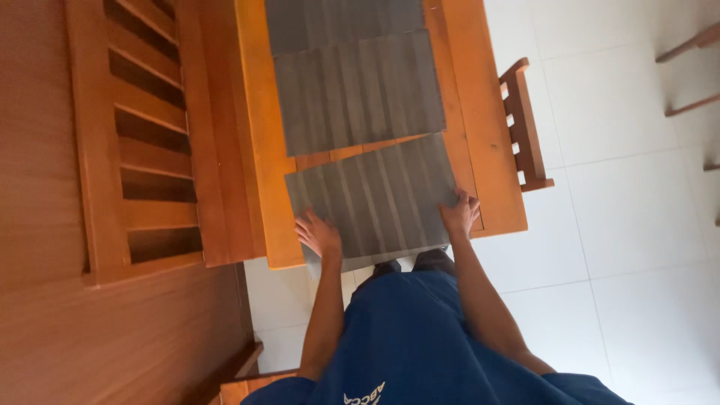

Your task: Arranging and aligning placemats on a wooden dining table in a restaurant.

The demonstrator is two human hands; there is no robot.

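A grey ribbed mat (373, 196) lies on the seat of an orange wooden bench (487, 135), overhanging its near edge. My left hand (319, 234) rests flat on the mat's near left corner. At the mat's right edge, my right hand (460, 213) grips it with fingers spread over the top. Beyond this mat, a second grey ribbed mat (358, 94) covers the seat, and a third (341, 22) lies further along.
The bench's slatted backrest (146, 142) stands at the left against a brown wooden wall (37, 187). An armrest (525, 124) sticks out at the right. White floor tiles (630, 225) spread to the right. Chair legs (686, 75) show at the top right.
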